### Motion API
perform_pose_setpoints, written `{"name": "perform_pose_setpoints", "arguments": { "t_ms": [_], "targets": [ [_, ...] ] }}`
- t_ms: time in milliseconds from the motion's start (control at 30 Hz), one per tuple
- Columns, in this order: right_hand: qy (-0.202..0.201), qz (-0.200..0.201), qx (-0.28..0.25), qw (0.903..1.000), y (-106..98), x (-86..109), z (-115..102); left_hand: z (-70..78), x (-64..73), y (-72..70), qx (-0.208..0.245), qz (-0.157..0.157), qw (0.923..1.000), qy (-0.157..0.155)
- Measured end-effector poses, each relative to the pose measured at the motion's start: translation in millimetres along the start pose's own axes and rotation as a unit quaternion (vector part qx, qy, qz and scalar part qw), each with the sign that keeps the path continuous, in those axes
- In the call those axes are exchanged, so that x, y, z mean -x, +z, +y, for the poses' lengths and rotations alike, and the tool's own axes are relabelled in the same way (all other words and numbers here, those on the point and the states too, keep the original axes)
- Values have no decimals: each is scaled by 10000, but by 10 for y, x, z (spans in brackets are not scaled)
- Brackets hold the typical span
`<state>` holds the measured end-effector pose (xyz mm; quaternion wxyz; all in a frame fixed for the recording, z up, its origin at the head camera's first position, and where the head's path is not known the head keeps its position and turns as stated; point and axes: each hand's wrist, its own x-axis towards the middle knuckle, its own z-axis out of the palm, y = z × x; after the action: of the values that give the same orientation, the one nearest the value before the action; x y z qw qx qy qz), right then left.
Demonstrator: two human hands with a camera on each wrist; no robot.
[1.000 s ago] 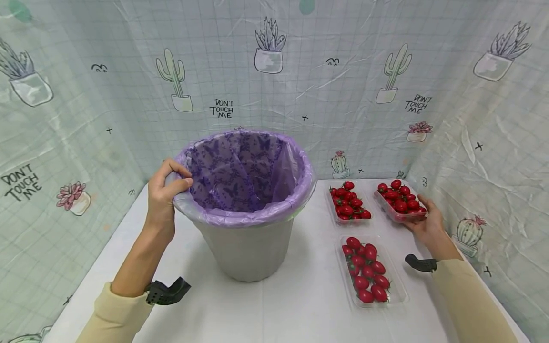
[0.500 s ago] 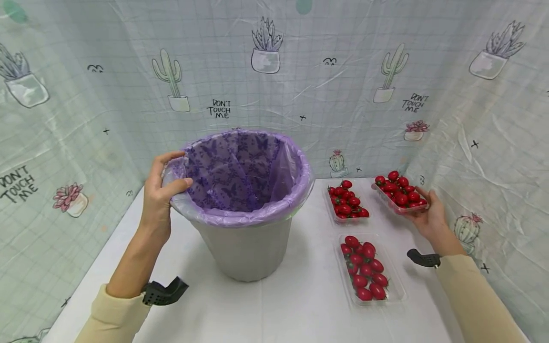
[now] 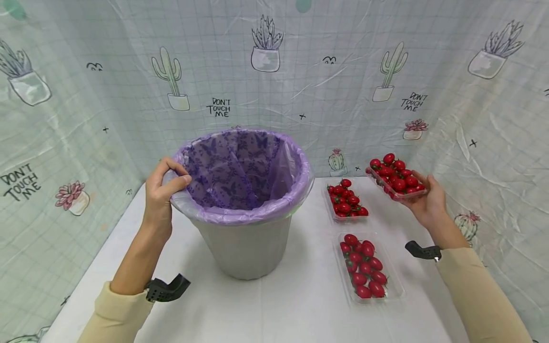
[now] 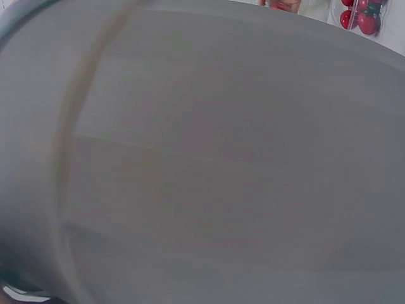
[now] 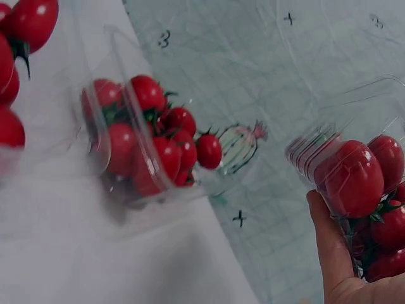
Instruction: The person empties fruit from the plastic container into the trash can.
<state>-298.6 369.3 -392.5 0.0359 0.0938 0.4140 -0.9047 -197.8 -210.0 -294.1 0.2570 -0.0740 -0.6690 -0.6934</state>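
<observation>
My left hand (image 3: 160, 195) grips the left rim of a grey bin (image 3: 249, 247), thumb over the edge. A purple patterned bin liner (image 3: 231, 176) lines the bin and folds over its rim. On the right, my right hand (image 3: 430, 202) holds up a clear plastic punnet of cherry tomatoes (image 3: 396, 177), fingers around its near right side. In the right wrist view that punnet of tomatoes (image 5: 354, 180) shows at the right with fingers (image 5: 329, 237) against it. The bin's grey wall (image 4: 221, 152) fills most of the left wrist view.
Two more clear punnets of cherry tomatoes stand on the white table (image 3: 223, 314): a back punnet (image 3: 347, 200) and a front punnet (image 3: 371, 269), both right of the bin. A patterned plastic sheet (image 3: 274, 90) encloses the table at the back and sides.
My right hand has raised the punnet of tomatoes off the table, tilting it slightly. The left hand stays on the bin's rim; its fingers shifted briefly and settled back.
</observation>
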Motion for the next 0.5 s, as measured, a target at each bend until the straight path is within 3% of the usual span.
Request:
{"name": "perform_pose_setpoints", "arguments": {
  "t_ms": [300, 500],
  "targets": [
    [104, -332, 407, 9986, 367, 99, -58, 14, -4, -1, 82, 72, 9999, 124],
    [219, -551, 283, 9978, 600, 197, -154, 24, -10, -12, -48, -101, 9999, -3]
  ]
}}
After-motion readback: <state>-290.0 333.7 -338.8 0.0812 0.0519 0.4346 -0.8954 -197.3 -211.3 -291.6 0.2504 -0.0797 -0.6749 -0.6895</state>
